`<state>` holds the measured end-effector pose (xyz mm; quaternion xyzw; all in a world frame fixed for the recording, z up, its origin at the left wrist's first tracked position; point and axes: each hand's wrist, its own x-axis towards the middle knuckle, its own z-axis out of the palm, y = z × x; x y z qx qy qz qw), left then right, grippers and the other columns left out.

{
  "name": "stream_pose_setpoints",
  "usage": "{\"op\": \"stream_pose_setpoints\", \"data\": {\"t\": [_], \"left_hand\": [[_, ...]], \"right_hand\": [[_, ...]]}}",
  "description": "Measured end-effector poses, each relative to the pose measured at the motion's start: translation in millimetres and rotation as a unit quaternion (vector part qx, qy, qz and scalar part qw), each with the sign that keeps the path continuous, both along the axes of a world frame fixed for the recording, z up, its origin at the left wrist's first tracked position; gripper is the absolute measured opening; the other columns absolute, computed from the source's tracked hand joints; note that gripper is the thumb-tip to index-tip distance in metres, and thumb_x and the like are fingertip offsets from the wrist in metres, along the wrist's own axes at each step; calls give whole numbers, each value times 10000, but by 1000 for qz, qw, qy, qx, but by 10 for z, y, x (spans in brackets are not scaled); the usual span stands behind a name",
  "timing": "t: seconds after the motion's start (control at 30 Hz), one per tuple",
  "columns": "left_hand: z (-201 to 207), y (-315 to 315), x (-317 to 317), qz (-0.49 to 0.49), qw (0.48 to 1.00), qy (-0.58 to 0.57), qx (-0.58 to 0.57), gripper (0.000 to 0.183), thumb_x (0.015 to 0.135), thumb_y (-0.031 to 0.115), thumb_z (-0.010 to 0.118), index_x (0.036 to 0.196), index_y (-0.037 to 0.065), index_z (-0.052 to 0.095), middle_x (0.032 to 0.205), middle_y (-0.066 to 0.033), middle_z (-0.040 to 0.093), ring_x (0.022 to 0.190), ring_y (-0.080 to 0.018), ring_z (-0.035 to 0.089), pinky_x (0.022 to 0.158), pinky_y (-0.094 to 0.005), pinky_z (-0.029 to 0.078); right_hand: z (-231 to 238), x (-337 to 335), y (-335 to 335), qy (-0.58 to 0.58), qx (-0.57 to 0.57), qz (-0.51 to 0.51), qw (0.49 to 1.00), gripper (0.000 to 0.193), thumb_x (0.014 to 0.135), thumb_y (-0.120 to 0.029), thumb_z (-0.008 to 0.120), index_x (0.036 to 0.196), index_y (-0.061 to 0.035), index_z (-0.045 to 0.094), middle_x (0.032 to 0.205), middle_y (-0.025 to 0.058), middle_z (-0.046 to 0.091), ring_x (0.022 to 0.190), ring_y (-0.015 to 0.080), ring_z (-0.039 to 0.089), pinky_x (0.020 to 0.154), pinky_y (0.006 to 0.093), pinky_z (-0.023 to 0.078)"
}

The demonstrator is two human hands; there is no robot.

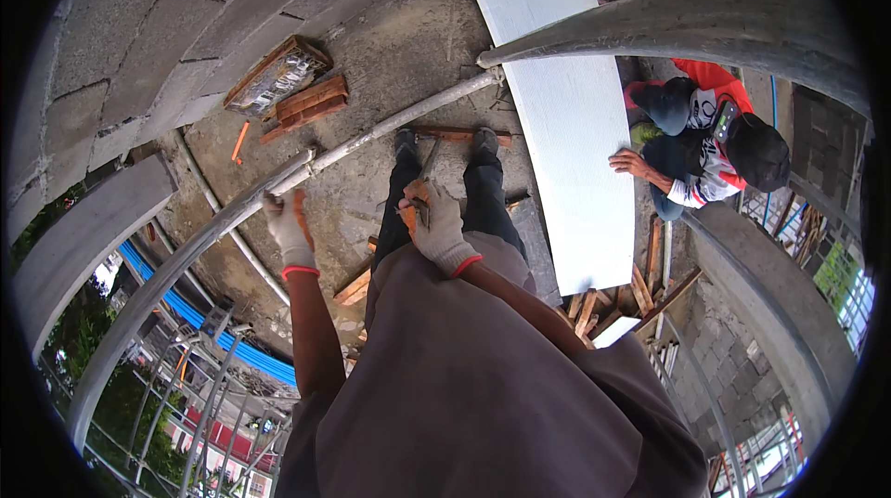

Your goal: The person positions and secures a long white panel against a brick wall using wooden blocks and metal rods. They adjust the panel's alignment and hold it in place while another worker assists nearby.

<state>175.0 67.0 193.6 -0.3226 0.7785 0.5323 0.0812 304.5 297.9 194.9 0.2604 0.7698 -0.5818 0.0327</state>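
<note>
My left hand (pixel 290 229), in a pale work glove with an orange-brown palm side and red cuff, reaches forward beside a long grey metal pipe (pixel 246 206). Its thumb stands apart from the fingers, whose tips overlap the pipe; whether they touch it I cannot tell. In front of my waist, my right hand (pixel 436 231) wears a matching glove with its fingers curled closed. What it holds, if anything, is hidden. A thin grey bar (pixel 432 159) shows between my legs just beyond it. Both of my feet stand by a short wooden piece (pixel 455 133).
A long white board (pixel 575 136) lies to my right, with a crouching co-worker's bare hand (pixel 631 162) on its edge. A thick curved pipe (pixel 687 25) crosses above it. Wood blocks (pixel 311 101) lie by the block wall (pixel 176 34); scrap wood (pixel 594 308) lies below the board.
</note>
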Motion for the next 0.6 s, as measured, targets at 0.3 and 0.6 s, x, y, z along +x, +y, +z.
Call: {"op": "stream_pose_setpoints", "data": {"t": [0.3, 0.6], "left_hand": [[-1123, 1140, 270, -489, 780, -234, 312, 676, 811, 164, 662, 1404, 27, 366, 1396, -167, 428, 1253, -264, 474, 976, -318, 459], [-1130, 1176, -191, -499, 707, -354, 354, 562, 851, 181, 611, 1353, 37, 403, 1329, -148, 465, 1200, -247, 503, 955, -314, 471]], "right_hand": [[241, -109, -52, -50, 98, -57, 992, 253, 799, -190, 624, 995, -44, 559, 1014, 182, 592, 938, 385, 599, 765, 468, 500], [142, -257, -209, -49, 107, -118, 986, 442, 763, -179, 641, 1166, -20, 554, 1111, 150, 600, 1080, 346, 570, 855, 440, 503]]}}
